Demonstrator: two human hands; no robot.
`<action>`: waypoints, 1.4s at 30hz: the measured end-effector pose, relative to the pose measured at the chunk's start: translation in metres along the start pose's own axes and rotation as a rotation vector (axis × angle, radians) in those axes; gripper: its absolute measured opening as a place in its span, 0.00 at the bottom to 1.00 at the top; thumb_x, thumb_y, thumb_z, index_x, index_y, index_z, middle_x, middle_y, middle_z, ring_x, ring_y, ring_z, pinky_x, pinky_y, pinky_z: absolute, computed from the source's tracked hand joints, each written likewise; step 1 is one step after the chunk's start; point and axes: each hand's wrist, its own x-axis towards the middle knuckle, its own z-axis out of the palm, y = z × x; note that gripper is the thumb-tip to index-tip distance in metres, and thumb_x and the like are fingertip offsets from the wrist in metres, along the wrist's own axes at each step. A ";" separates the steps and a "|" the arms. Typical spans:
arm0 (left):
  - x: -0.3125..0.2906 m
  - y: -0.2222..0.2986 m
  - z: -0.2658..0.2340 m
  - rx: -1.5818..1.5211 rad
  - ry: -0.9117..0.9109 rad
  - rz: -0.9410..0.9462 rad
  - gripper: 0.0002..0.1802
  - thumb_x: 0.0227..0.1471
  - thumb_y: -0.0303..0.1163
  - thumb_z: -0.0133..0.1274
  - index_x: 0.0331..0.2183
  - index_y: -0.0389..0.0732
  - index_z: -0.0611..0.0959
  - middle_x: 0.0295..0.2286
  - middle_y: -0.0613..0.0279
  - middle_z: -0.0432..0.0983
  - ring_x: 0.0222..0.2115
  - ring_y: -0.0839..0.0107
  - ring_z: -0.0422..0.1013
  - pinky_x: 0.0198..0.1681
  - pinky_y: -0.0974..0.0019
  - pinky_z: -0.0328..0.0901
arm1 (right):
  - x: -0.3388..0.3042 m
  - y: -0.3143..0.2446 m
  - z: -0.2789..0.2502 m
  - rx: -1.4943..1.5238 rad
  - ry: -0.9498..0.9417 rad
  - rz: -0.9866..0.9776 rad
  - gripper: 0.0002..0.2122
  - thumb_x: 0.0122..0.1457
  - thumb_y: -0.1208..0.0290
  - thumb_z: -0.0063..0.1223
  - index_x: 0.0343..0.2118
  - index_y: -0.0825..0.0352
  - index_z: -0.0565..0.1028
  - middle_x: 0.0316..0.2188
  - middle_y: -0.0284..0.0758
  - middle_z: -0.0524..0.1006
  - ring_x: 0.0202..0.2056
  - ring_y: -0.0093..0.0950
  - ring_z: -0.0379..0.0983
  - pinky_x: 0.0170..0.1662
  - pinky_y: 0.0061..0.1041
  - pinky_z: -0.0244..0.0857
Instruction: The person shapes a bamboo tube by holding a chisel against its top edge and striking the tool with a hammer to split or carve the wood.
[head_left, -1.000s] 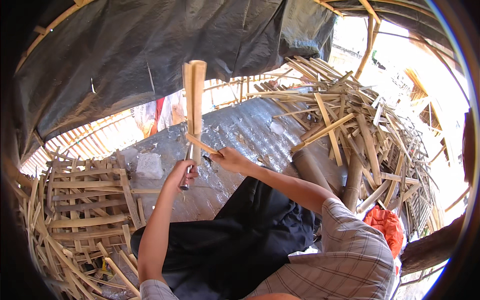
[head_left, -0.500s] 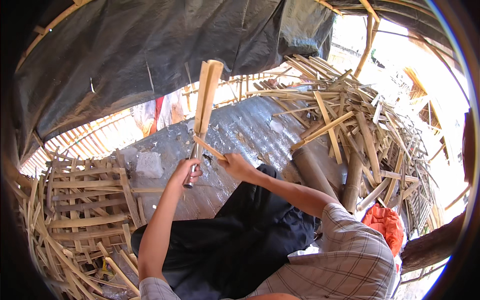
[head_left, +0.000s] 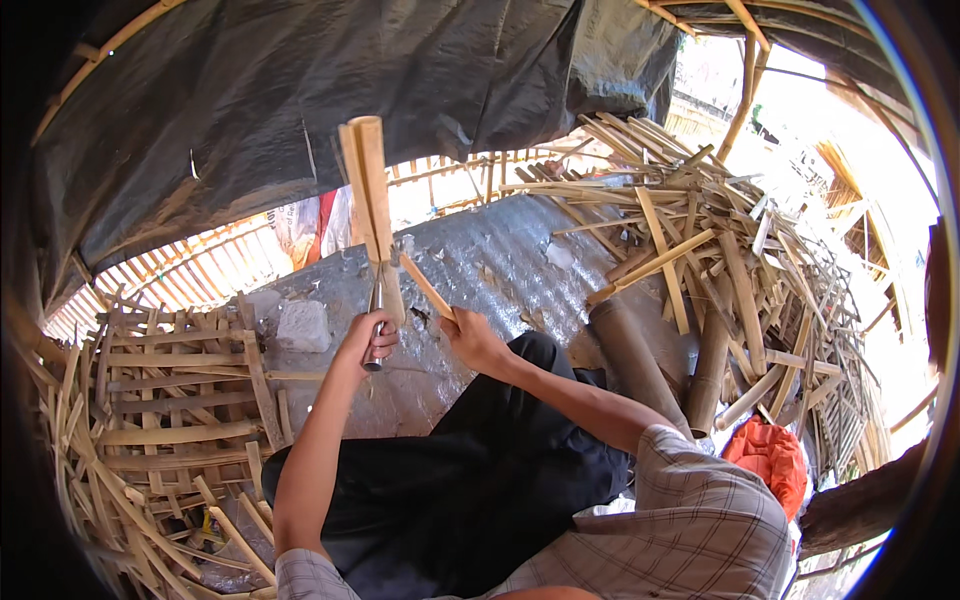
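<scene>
My left hand (head_left: pixel 372 338) is closed round the shiny tubular metal handle of a knife (head_left: pixel 375 300). The handle points up toward a split bamboo piece (head_left: pixel 368 190), which stands nearly upright above my fist with a dark lengthwise gap; the blade is mostly hidden there. My right hand (head_left: pixel 472 338) grips the lower end of a short bamboo stick (head_left: pixel 427 285). The stick slants up and left, its tip close beside the bamboo piece; whether they touch I cannot tell. Both hands are above the grey metal sheet (head_left: pixel 490 250), in front of my bent, dark-trousered legs.
A heap of bamboo strips (head_left: pixel 690 200) lies at the far right, near a thick bamboo tube (head_left: pixel 632 355). On the left are a bamboo lattice (head_left: pixel 180 400) and a whitish block (head_left: pixel 302 327). Orange cloth (head_left: pixel 768 458) lies at right; a black tarp (head_left: pixel 330 90) hangs behind.
The bamboo piece and knife have shifted left and tilted from leaning right to leaning slightly left. The stick in my right hand has swung slightly away from the knife.
</scene>
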 end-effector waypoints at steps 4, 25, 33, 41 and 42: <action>0.003 0.006 -0.016 -0.121 0.012 0.015 0.16 0.54 0.31 0.49 0.18 0.45 0.65 0.12 0.73 0.57 0.09 0.86 0.52 0.08 0.79 0.48 | 0.018 -0.063 -0.028 0.091 0.075 -0.095 0.13 0.64 0.67 0.50 0.33 0.75 0.69 0.18 0.55 0.72 0.24 0.57 0.71 0.26 0.47 0.61; 0.006 0.004 -0.016 -0.141 0.054 0.046 0.11 0.52 0.27 0.52 0.22 0.42 0.67 0.16 0.70 0.62 0.10 0.85 0.55 0.09 0.79 0.49 | 0.046 -0.025 0.011 -0.102 -0.025 -0.118 0.13 0.66 0.65 0.48 0.34 0.74 0.67 0.20 0.56 0.73 0.26 0.59 0.71 0.29 0.51 0.61; 0.006 -0.012 -0.014 -0.031 0.016 0.108 0.08 0.53 0.27 0.51 0.25 0.41 0.69 0.16 0.70 0.63 0.11 0.85 0.56 0.09 0.78 0.50 | 0.039 -0.078 -0.014 -0.024 -0.030 -0.118 0.13 0.64 0.67 0.46 0.36 0.77 0.68 0.20 0.57 0.74 0.25 0.58 0.73 0.29 0.51 0.63; 0.008 -0.007 -0.003 -0.019 0.047 0.077 0.09 0.51 0.26 0.52 0.24 0.41 0.68 0.16 0.69 0.62 0.11 0.83 0.58 0.09 0.76 0.52 | 0.024 -0.010 0.000 -0.248 -0.044 0.032 0.15 0.63 0.64 0.47 0.35 0.75 0.71 0.20 0.56 0.74 0.26 0.58 0.73 0.30 0.52 0.66; 0.007 -0.011 -0.002 -0.040 0.040 0.081 0.09 0.52 0.27 0.51 0.24 0.41 0.68 0.16 0.70 0.62 0.11 0.83 0.57 0.09 0.77 0.51 | 0.024 0.002 0.002 -0.283 -0.121 0.081 0.15 0.63 0.63 0.47 0.35 0.75 0.72 0.21 0.56 0.75 0.27 0.58 0.73 0.31 0.51 0.66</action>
